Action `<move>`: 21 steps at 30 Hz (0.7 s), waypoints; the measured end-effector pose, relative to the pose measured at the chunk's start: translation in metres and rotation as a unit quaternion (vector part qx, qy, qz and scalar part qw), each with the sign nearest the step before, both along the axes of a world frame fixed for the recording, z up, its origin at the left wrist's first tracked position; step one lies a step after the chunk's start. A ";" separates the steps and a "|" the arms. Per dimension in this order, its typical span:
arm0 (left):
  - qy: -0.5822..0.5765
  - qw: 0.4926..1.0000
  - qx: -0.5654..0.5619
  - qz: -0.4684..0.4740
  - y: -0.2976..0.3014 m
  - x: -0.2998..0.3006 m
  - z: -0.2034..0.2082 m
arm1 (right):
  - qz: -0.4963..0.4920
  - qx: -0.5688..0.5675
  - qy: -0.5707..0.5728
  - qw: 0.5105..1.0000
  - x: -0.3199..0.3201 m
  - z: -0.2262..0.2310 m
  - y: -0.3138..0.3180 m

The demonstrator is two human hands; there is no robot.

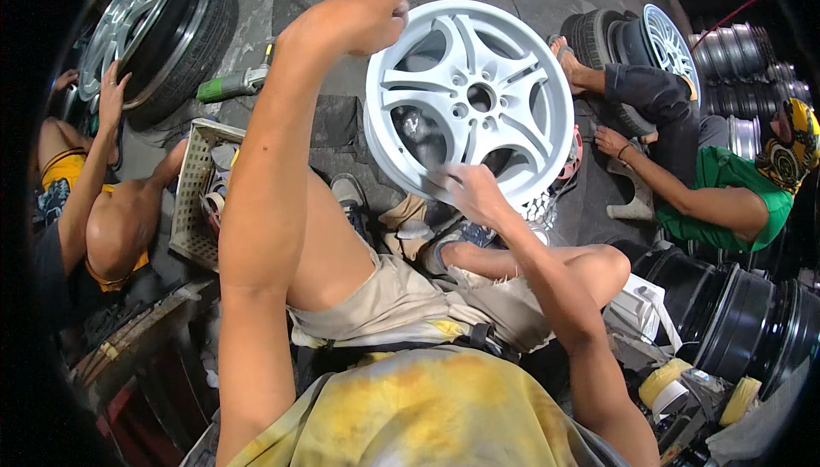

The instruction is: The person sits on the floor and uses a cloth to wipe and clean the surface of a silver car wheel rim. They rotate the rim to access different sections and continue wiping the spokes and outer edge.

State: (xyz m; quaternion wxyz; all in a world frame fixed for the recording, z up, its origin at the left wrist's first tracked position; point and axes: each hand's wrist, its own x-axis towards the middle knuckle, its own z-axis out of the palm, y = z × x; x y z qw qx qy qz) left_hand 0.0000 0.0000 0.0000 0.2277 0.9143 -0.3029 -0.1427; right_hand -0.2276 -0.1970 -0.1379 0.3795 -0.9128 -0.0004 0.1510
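Head view: silver wheel (pixel 471 70) faces up at the person, beyond the bent legs, over the grey floor (pixel 329 82). Left hand (pixel 363 18) curled at the wheel's upper-left rim; fingertips hidden, cannot tell if pinching. Right hand (pixel 480 193) at the lower rim, fingers blurred; grip cannot be told. Green grinder (pixel 231 85) lies left, near a pale crate (pixel 190 211). Co-worker in green shirt (pixel 713 189) sits right.

wheel rim (pixel 483 118): silvery white | wearer's shirt (pixel 401 411): mottled yellow-grey | shorts (pixel 418 303): beige
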 end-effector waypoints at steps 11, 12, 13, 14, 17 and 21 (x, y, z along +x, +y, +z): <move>-0.075 0.997 0.019 0.020 0.015 0.009 0.004 | 0.063 -0.010 -0.040 0.997 0.000 -0.013 -0.036; -0.057 0.998 0.005 0.011 0.013 0.009 0.003 | 0.058 -0.036 -0.042 0.997 0.000 -0.013 -0.031; -0.039 0.999 -0.007 0.002 0.011 0.009 0.002 | 0.053 -0.060 -0.044 0.996 0.001 -0.017 -0.020; -0.022 1.000 -0.019 -0.007 0.008 0.008 0.000 | 0.048 -0.085 -0.046 0.994 0.001 -0.019 -0.014; -0.053 0.997 -0.047 -0.032 0.003 -0.002 -0.005 | 0.081 -0.025 -0.095 0.992 -0.018 -0.020 -0.032; 0.028 1.000 -0.002 0.000 0.002 -0.009 0.012 | 0.123 -0.174 0.017 0.977 -0.034 -0.005 -0.126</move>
